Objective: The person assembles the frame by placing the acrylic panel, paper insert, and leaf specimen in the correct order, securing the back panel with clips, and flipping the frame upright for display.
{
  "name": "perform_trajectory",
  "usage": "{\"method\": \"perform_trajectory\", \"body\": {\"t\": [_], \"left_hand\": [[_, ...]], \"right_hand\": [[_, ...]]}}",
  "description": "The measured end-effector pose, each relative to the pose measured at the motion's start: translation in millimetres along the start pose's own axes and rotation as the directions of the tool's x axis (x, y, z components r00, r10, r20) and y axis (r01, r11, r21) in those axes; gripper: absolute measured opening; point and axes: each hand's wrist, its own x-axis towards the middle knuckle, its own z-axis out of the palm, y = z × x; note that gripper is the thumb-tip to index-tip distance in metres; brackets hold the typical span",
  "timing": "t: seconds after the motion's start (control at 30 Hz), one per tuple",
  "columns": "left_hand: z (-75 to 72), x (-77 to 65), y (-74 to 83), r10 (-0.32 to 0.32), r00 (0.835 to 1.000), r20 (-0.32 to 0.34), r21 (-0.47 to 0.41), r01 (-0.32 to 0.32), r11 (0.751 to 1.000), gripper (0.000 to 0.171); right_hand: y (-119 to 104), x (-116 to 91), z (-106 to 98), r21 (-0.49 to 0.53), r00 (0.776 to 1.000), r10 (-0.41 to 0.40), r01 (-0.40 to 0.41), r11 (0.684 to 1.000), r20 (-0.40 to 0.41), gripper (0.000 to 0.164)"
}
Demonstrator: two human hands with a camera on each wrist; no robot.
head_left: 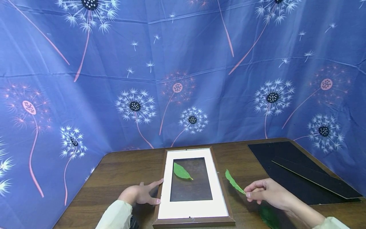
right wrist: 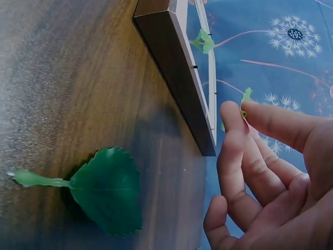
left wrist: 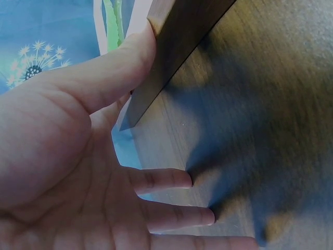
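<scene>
A brown wooden picture frame (head_left: 194,222) with a white mat lies flat on the table. Inside the mat's opening is a light green leaf (head_left: 181,171), its tip pointing up and left. My left hand (head_left: 140,193) touches the frame's left edge with thumb and index finger; its other fingers stretch out straight over the tabletop in the left wrist view. Just right of the frame, my right hand (head_left: 267,191) pinches a second green leaf (head_left: 234,182) by its stem end, between thumb and index finger. The leaf slants up and left, above the table.
A dark green leaf (right wrist: 106,191) with a toothed edge lies on the wooden table (head_left: 134,165) below my right hand. At the right, a large black board (head_left: 274,154) carries a narrower black panel (head_left: 317,179). Blue dandelion-print cloth (head_left: 223,105) hangs behind the table.
</scene>
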Motion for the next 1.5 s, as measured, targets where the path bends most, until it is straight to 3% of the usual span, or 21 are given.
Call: {"method": "perform_trajectory", "body": {"t": [0.23,0.47,0.7,0.93,1.13,1.5], "left_hand": [[-0.4,-0.5,-0.9,0.006,1.0,0.002,0.001,-0.006,1.0,0.084],[-0.1,1.0,-1.8,-0.004,1.0,0.004,-0.02,0.004,1.0,0.084],[-0.8,-0.8,-2.6,0.003,1.0,-0.005,-0.027,-0.003,1.0,0.082],[-0.1,-2.9,-1.1,0.049,0.998,-0.036,0.098,-0.045,0.994,0.083],[-0.4,-4.0,0.4,0.037,0.999,-0.04,0.101,-0.033,0.994,0.083],[0.4,-3.4,-1.3,0.057,0.997,-0.043,0.094,-0.053,0.994,0.083]], "right_hand": [[-13,7,12,-0.15,0.979,0.037,-0.068,0.986,-0.2,0.021],[-25,18,23,-0.367,0.927,-0.006,-0.143,0.919,-0.376,0.01],[-31,37,31,-0.426,0.916,-0.084,-0.099,0.899,-0.391,0.006],[-40,61,40,-0.479,0.904,-0.118,-0.105,0.872,-0.411,0.005],[-48,81,48,-0.508,0.902,-0.142,-0.095,0.856,-0.408,0.005],[-54,116,67,-0.608,0.908,-0.161,-0.12,0.784,-0.387,0.007]]}}
